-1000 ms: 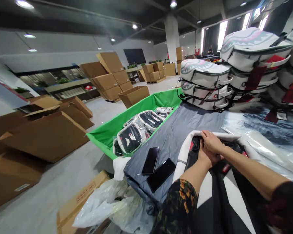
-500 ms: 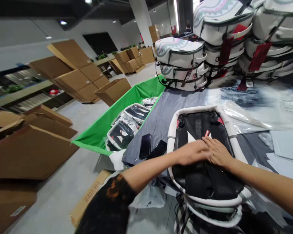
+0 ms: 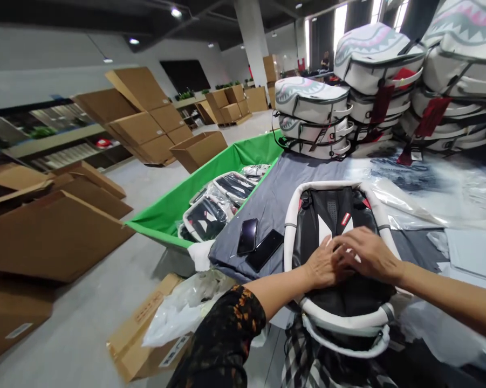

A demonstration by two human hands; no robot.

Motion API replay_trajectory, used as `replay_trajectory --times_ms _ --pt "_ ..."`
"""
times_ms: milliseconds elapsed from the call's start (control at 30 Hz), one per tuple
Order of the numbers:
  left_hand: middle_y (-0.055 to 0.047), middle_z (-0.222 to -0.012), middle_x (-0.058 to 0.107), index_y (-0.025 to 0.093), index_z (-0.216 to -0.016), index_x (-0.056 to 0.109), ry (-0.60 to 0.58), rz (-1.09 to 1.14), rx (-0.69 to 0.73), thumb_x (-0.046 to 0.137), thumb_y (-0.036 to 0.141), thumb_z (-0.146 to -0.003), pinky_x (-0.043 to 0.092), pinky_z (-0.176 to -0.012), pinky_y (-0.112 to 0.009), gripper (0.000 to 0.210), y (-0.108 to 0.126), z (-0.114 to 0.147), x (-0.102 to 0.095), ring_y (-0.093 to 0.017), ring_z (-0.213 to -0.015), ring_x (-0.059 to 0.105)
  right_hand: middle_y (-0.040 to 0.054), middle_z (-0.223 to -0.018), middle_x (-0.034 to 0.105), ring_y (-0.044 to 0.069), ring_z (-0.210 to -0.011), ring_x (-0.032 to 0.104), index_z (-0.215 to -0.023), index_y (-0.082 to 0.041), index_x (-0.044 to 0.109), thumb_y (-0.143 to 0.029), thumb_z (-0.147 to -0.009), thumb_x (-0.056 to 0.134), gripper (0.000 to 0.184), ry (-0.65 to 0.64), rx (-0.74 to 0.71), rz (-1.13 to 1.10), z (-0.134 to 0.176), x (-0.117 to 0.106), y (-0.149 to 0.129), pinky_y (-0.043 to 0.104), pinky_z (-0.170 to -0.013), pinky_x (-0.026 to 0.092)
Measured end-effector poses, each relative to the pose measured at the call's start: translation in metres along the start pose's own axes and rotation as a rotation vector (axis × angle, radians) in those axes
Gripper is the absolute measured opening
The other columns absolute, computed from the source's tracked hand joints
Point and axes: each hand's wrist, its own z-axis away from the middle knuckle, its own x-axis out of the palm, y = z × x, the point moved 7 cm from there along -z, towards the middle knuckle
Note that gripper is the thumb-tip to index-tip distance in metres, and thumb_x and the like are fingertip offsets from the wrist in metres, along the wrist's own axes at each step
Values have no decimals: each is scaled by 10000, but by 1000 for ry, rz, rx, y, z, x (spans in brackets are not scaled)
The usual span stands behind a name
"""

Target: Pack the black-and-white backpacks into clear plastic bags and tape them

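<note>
A black backpack [image 3: 307, 231] with white padded edges lies on its front at the near table edge, back panel and straps facing up. A red label [image 3: 346, 219] and white pointed patches show on its straps. My left hand [image 3: 327, 264] rests over the middle of the panel, fingers bent inward and closed. Close against it, my right hand [image 3: 366, 253] arches over the same spot with curled fingers. Whatever the fingertips grip is hidden beneath the hands.
Two phones [image 3: 266, 250] lie left of the backpack. A green bin [image 3: 157, 215] holds several bagged backpacks. Stacked white backpacks [image 3: 313, 102] stand at the back, with clear plastic bags [image 3: 408, 207] before them. Cardboard boxes [image 3: 64, 231] fill the left floor.
Both hands have moved down the panel, uncovering the red label. My right hand, flat before, is now arched with curled fingers. The view has shifted slightly.
</note>
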Motion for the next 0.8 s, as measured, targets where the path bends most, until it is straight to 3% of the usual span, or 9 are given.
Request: replay_trajectory --times_ms 100,167,333,467,633,733,800 --pt "-64 -1640 368 411 -1502 474 -30 29 -163 563 612 -945 181 -1172 -749 599 -29 -10 -1 -466 -1503 239 68 -877 668 206 -779 580 -960 -218 628 -352 -924 463 215 -276 -449 -171 15 12 -62 355 -720 431" --pt "-65 -1664 322 478 -1529 401 -20 71 -261 517 705 -926 164 -1130 -814 655 -44 -12 5 -513 -1519 167 37 -782 622 197 -699 529 -883 -224 581 -355 -855 491 161 -360 -574 -214 27 36 -78 354 -649 387" --pt "-37 -1692 265 536 -1549 282 7 139 -303 399 776 -930 157 -1136 -813 673 -53 -8 17 -503 -1541 117 2 -691 536 190 -628 445 -797 -242 486 -295 -705 466 108 -163 -622 -233 36 84 -59 362 -623 341" --pt "-10 -1700 250 536 -1552 251 -22 125 -327 431 757 -933 145 -1165 -783 681 -47 -3 14 -480 -1549 112 24 -720 551 213 -659 480 -799 -252 482 -280 -685 467 118 -139 -505 -147 44 84 -60 382 -651 378" --pt "-31 -1723 148 511 -1578 158 -72 167 -292 472 710 -943 154 -1157 -789 736 -8 26 20 -496 -1550 81 24 -817 640 240 -730 562 -867 -311 569 -392 -794 584 110 -244 -372 -94 55 65 -82 412 -729 455" --pt "-47 -1729 99 462 -1599 117 -146 192 -256 436 744 -932 155 -1148 -799 791 12 39 19 -516 -1544 71 28 -953 680 216 -832 598 -982 -300 644 -359 -882 547 151 -163 -123 -8 33 48 -37 360 -752 465" --pt "-52 -1721 157 468 -1595 170 -212 205 -251 417 818 -888 187 -1129 -804 827 15 37 9 -526 -1533 120 117 -1137 664 251 -1004 596 -1130 -219 647 -221 -931 440 287 -68 126 67 16 36 13 395 -848 467"
